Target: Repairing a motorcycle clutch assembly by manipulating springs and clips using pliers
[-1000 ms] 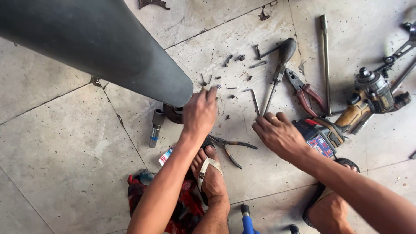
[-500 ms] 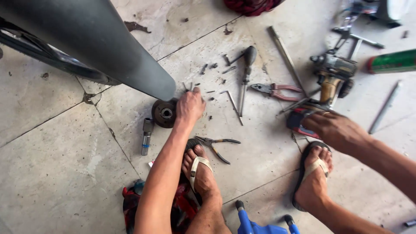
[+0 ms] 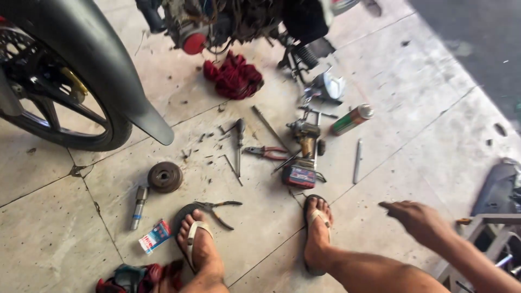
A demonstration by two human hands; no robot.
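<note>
Pale tiled floor, gritty and scratched, strewn with tools beside a motorcycle's black front wheel and grey mudguard; dark red crumpled rag further back, under the engine.

Right hand: raised above the floor at lower right, palm down, fingers loosely spread and pointing left; holds nothing, touches nothing. Half a second ago hovering by the yellow cordless drill with red battery pack; now drawn back to the right, well apart from it. Nearest tool: slim silver metal rod, lying flat on the tile between the drill and the hand, near but untouched; green spray can just beyond the rod.

Left hand: out of view; half a second ago resting by the loose screws beside the round rusty brown drum, now withdrawn; grip cannot be told.

Left undisturbed on the floor: red-handled pliers; black-handled screwdriver; black long-nose pliers, touching the sandalled left foot; grey cylindrical socket; small red, white and blue packet. Sandalled right foot just below the battery pack.

Net change: both hands off the tools; nothing lifted, nothing moved.
</note>
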